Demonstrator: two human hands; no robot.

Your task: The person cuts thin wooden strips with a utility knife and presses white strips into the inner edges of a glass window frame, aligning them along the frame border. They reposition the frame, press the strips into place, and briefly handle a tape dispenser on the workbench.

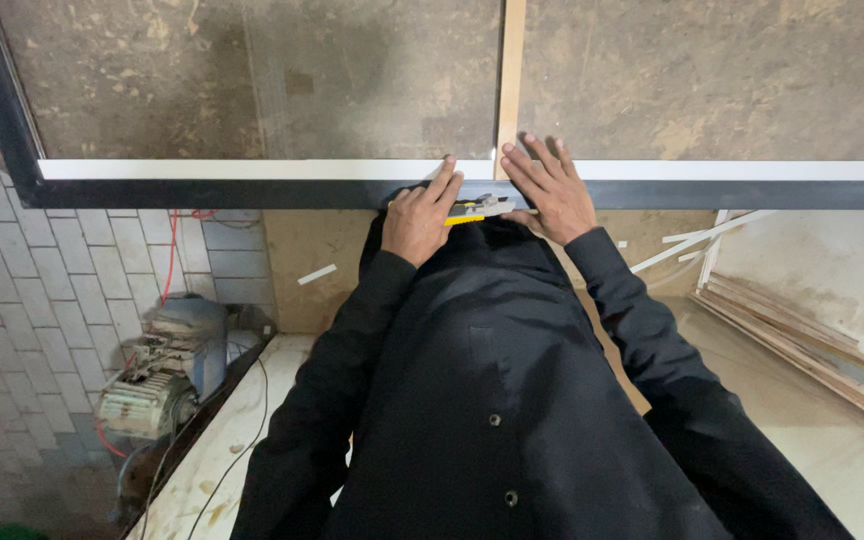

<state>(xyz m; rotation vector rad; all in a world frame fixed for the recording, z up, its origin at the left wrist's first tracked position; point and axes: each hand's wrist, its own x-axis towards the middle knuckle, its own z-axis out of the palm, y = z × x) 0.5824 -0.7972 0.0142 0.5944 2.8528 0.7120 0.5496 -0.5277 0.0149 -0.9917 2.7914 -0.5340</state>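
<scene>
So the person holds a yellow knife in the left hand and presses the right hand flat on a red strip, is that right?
Not quite: the strip is white, not red, as the head view shows. The left hand does hold the yellow knife, and the right hand lies flat across the strip.

A worn brown chipboard surface [152,80], stained and scuffed, filled the upper part of the view under dim indoor light. To the left ran a wall of pale grey tiles [12,300], with red cable [166,262] hanging down it. Below, a dusty electric motor [167,365] sat beside a pale, scratched board [242,440] crossed by thin dark wires. On the right, long wooden slats [802,350] lay stacked on a light, dusty floor [832,440], while several narrow white strips [697,240] leaned near a tan panel [312,260].
</scene>
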